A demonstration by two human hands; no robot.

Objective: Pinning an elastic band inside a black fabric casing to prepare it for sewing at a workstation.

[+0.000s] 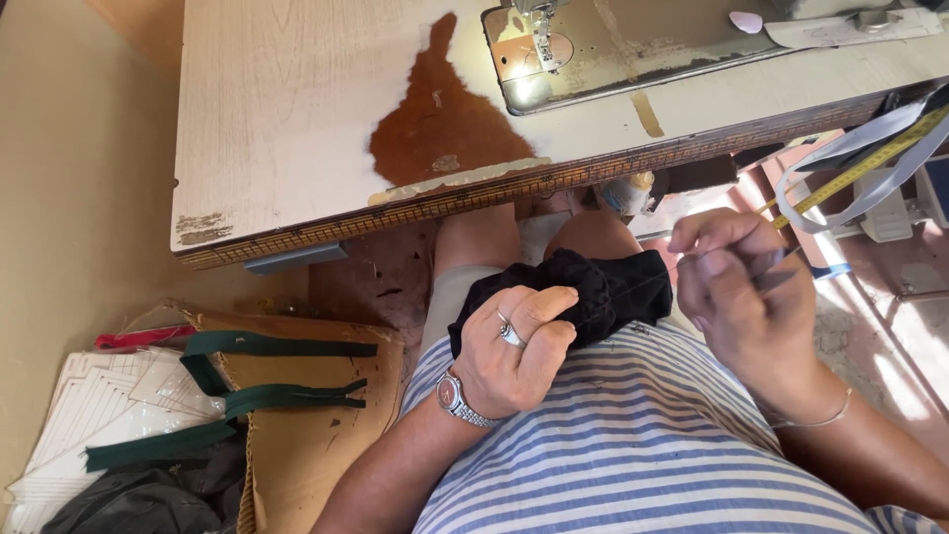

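A bunched black cloth lies on my lap, over a blue and white striped shirt. My left hand, with a ring and a wristwatch, presses on the cloth's near left part and grips it. My right hand is raised just right of the cloth, fingers pinched on a thin dark tool, which looks like small scissors or a needle; I cannot tell which. A fine thread seems to run from the cloth to that hand.
A worn wooden sewing table with a sewing machine base stands ahead. A yellow measuring tape and grey straps hang at right. On the floor at left lie cardboard, green zippers and white sheets.
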